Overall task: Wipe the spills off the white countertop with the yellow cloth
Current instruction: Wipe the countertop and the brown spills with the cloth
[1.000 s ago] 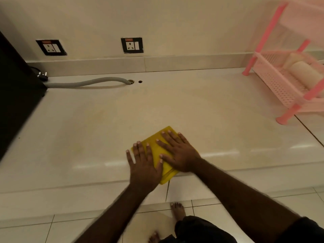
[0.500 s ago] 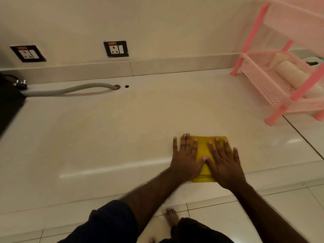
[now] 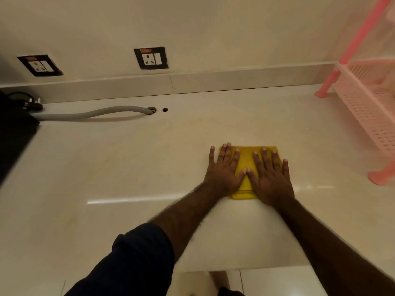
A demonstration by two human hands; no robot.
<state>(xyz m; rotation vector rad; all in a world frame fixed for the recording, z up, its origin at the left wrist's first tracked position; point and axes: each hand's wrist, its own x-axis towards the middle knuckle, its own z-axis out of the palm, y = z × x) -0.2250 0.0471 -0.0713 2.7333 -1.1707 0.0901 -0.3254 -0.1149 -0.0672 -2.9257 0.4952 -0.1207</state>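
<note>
Yellow cloth [image 3: 245, 162] lies pinned on countertop [image 3: 128, 167] under flat, spread left hand [image 3: 224, 174] and right hand [image 3: 270, 178]

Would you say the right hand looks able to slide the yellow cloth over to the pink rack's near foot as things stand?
Probably yes: the right hand lies flat on the yellow cloth, and only bare countertop shows between it and the pink rack foot.

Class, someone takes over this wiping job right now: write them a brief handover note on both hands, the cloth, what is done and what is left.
Left hand: flat, palm down on the yellow cloth.
Right hand: flat beside it, thumbs touching.
Cloth: folded, on the white countertop, towards the pink rack.
Done: cannot tell; no spills stand out.
Left: wipe towards the rack and the back wall.
</note>
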